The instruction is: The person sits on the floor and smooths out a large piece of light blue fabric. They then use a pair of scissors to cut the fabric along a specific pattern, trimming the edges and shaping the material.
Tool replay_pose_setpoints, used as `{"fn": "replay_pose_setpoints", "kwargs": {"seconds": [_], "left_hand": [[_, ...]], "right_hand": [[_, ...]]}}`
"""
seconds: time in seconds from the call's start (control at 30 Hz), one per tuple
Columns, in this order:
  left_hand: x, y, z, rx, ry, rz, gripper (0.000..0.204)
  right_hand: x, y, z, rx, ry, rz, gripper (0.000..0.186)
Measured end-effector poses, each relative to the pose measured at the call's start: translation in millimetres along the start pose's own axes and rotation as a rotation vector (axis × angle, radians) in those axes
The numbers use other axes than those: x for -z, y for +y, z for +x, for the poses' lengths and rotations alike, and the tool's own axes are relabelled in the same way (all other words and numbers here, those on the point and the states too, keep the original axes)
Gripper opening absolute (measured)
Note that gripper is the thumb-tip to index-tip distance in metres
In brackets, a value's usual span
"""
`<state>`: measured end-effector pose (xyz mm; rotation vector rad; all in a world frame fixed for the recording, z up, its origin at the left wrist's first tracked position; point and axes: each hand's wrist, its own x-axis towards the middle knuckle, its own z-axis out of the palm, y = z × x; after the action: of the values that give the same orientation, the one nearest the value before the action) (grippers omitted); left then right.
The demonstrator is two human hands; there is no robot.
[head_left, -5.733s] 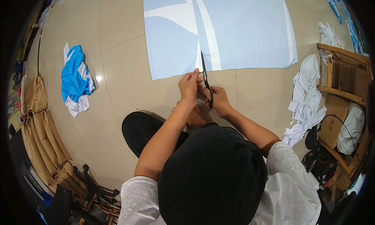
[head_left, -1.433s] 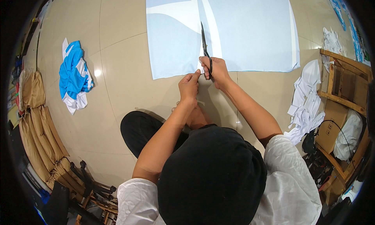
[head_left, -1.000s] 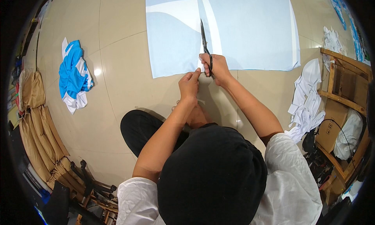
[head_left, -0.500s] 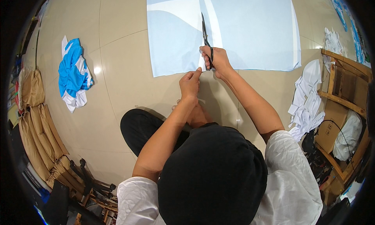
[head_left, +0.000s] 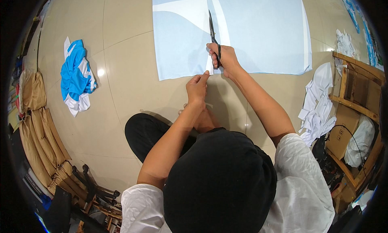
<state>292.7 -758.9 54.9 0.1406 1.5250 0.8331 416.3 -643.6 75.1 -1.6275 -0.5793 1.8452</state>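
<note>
A large pale-blue sheet of fabric (head_left: 266, 39) with white curved shapes lies on the tiled floor in front of me. My right hand (head_left: 226, 59) grips black-handled scissors (head_left: 211, 29), whose blades point away from me along a white strip in the fabric. The handle loops sit among my fingers, and the blades look nearly closed. My left hand (head_left: 197, 86) pinches the fabric's near edge between thumb and fingers, just below and left of the scissors. The undersides of the fingers on both hands are hidden.
A crumpled blue and white cloth (head_left: 77, 77) lies on the floor at left. White fabric scraps (head_left: 317, 105) are heaped at right beside a wooden frame (head_left: 355, 99) and a cardboard box (head_left: 342, 126). Brown wrapped bundles (head_left: 40, 140) line the left side.
My right hand and the scissors have moved slightly farther from me along the fabric. My left hand keeps its pinch on the near edge, almost unmoved.
</note>
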Motion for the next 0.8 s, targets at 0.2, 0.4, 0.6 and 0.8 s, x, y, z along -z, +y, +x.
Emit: {"fn": "replay_pose_setpoints", "kwargs": {"seconds": [0.2,0.4,0.6,0.8], "left_hand": [[-1.2,-0.3,-0.2,-0.018,-0.009,-0.006,0.03],[-0.7,-2.8,2.1,-0.009,-0.017,-0.022,0.029],[1.2,-4.3,3.4,-0.02,-0.012,-0.001,0.03],[0.8,-3.0,1.2,-0.012,-0.014,-0.002,0.03]], "right_hand": [[-0.3,0.1,5.8,0.014,-0.008,-0.001,0.029],[2.6,5.4,13.6,0.033,-0.006,-0.033,0.028],[-2.8,-14.0,9.2,-0.006,0.012,-0.02,0.028],[-4.0,-22.6,21.5,0.015,0.021,-0.025,0.029]]}}
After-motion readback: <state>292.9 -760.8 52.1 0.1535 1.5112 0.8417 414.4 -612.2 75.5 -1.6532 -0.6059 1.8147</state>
